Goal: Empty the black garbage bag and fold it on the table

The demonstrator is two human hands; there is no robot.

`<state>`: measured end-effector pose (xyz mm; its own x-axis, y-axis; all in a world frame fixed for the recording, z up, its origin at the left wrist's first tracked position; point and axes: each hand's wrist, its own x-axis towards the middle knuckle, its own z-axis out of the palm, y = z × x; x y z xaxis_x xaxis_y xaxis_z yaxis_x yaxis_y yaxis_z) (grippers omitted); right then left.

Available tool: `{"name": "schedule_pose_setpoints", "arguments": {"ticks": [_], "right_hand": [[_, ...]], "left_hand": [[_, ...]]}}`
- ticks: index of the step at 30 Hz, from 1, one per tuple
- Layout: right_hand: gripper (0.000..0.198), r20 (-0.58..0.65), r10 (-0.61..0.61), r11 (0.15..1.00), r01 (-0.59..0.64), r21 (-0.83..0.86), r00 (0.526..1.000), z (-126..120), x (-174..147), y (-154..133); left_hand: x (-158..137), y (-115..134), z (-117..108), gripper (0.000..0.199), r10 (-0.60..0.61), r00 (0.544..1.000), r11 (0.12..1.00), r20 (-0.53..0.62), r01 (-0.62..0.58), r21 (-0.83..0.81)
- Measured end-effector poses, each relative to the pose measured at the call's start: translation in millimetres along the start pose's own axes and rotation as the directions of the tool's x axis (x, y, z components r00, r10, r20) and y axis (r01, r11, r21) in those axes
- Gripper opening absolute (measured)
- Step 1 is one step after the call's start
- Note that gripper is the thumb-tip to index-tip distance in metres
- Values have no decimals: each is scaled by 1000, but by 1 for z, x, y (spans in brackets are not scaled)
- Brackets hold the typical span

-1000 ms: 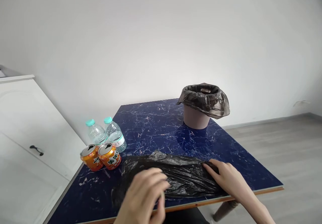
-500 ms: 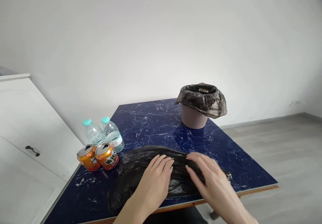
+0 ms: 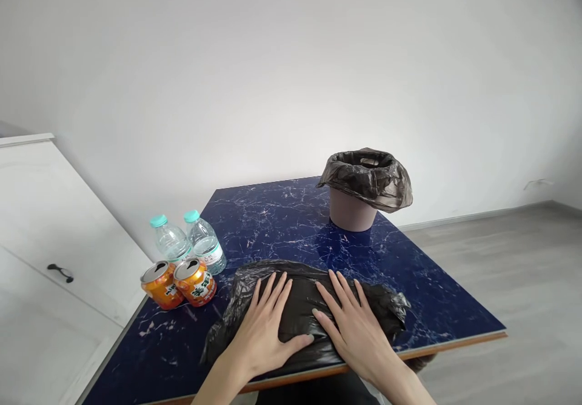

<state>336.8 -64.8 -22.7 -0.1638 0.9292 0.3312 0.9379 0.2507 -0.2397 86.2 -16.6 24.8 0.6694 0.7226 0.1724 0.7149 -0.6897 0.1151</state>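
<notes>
Two orange cans (image 3: 179,282), print unreadable | left hand (image 3: 264,332), right hand (image 3: 352,329) spread flat on black bag (image 3: 300,299)

bright, even daylight | soft shadows | sharp | edges bowed by wide lens

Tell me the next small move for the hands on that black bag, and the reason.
Probably sweep both palms outward. The left hand and right hand lie flat, fingers spread, mid-way on the crumpled black plastic bag, whose ends look puffed and wrinkled on the blue marble-patterned table.
</notes>
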Motion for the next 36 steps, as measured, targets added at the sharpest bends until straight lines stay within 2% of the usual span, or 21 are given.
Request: {"name": "schedule_pose_setpoints", "arguments": {"ticks": [4, 8, 11, 16, 18, 19, 20, 21, 23, 25, 27, 30, 32, 34, 36], "right_hand": [[62, 2, 10, 1000, -10, 2, 1000, -3, -1, 7], [61, -7, 37, 999, -37, -5, 999, -4, -3, 13], [61, -3, 45, 999, -45, 14, 999, -2, -5, 21], [61, 9, 39, 995, -40, 89, 999, -11, -7, 30], [65, -26, -23, 995, 26, 100, 999, -22, -10, 22], [69, -41, -104, 989, 107, 101, 994, -28, -13, 14], [73, -47, -221, 970, 224, 97, 974, -32, -15, 5], [76, -53, -358, 928, 362, 85, 932, -34, -18, -6], [68, -130, -557, 827, 562, 5, 820, -31, -22, -29], [59, -234, -624, 776, 627, -72, 746, -20, -25, -48], [54, -303, -619, 774, 628, -80, 725, -6, -25, -61], [50, -337, -587, 782, 623, 0, 736, 9, -22, -69], [53, -339, -555, 771, 623, 133, 759, 13, -20, -71], [57, -326, -436, 763, 536, 360, 839, 15, -22, -72], [58, -279, -172, 709, 315, 631, 945, 18, -25, -71]], "left_hand": [[-9, -11, -1, 92, 6, 1000, 1000, -31, -6, 19], [-18, -24, 2, 74, -41, 996, 998, -83, 45, 51], [-24, -34, 5, 71, -72, 991, 994, -109, 80, 75], [-35, -40, 4, 66, -124, 990, 988, -59, 129, 88], [-42, -34, -1, 62, -143, 988, 986, -53, 147, 82], [-45, -30, -5, 59, -156, 986, 984, -58, 160, 80], [-48, -24, -9, 56, -173, 983, 981, -67, 178, 79], [-50, -18, -15, 52, -192, 978, 977, -77, 198, 77], [-52, -4, -26, 45, -223, 970, 971, -95, 230, 62], [-53, 7, -38, 42, -235, 965, 970, -111, 240, 28], [-53, 13, -49, 41, -232, 964, 973, -129, 232, -19], [-56, 15, -62, 41, -246, 951, 968, -188, 230, -103], [-60, 15, -70, 41, -254, 937, 961, -239, 216, -174], [-65, 19, -78, 40, -262, 913, 952, -314, 190, -241], [-69, 27, -85, 39, -279, 868, 944, -412, 168, -285]]}}
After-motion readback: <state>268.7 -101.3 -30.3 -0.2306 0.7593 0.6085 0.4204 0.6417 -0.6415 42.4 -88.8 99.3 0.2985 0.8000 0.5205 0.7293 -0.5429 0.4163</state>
